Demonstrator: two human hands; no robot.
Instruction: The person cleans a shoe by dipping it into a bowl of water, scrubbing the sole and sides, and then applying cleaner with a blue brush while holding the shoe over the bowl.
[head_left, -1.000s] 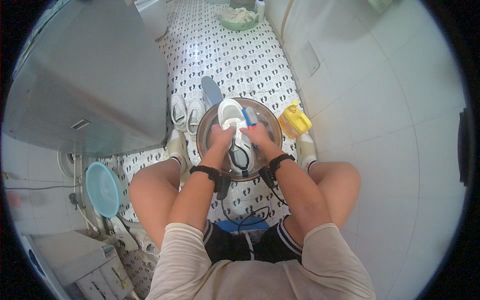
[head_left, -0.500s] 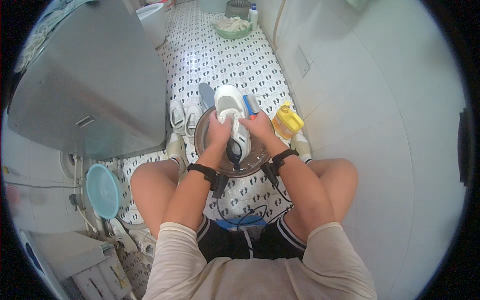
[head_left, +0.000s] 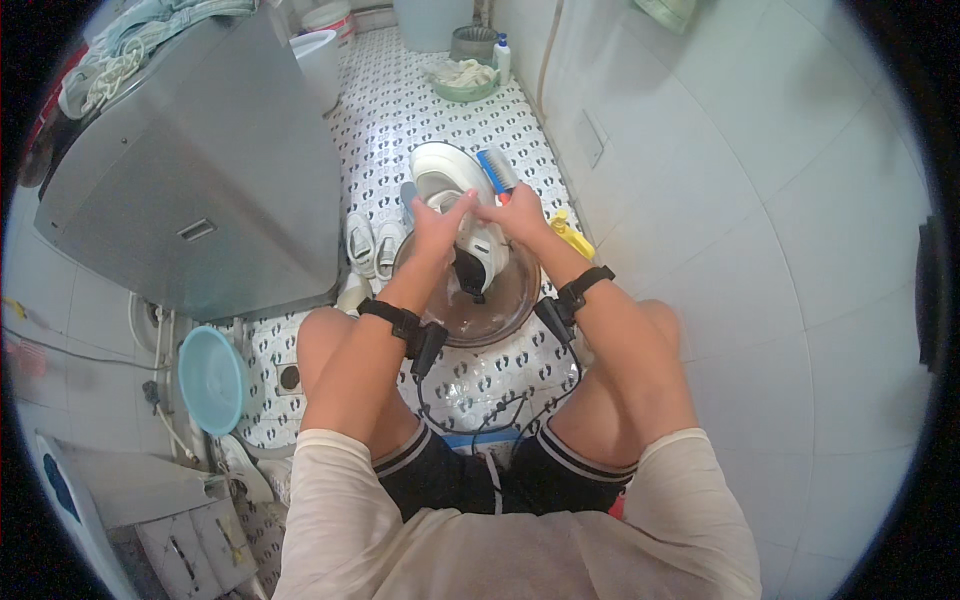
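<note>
A white sneaker (head_left: 437,160) is held over a round brown see-through basin (head_left: 524,322), its toe pointing away from me and its heel hanging low inside the rim. My left hand (head_left: 437,228) is closed on the sneaker's left side, near the opening. From the other side my right hand (head_left: 520,215) grips a blue brush (head_left: 497,174) with pale bristles and a red part by the fingers. The right thumb reaches across to the sneaker, close to the left fingers. Black bands with cabled devices circle both wrists.
Two white shoes (head_left: 362,243) stand left of the basin, beside a large grey appliance (head_left: 200,170). A yellow jug (head_left: 571,236) is at the right, partly hidden by my arm. A light-blue basin (head_left: 212,380) leans at left; a green basin with cloth (head_left: 464,84) lies far ahead.
Both hands have lifted the sneaker and brush slightly away from me, and the toe has tilted up. My view has shifted, and my right forearm now covers more of the yellow jug.
</note>
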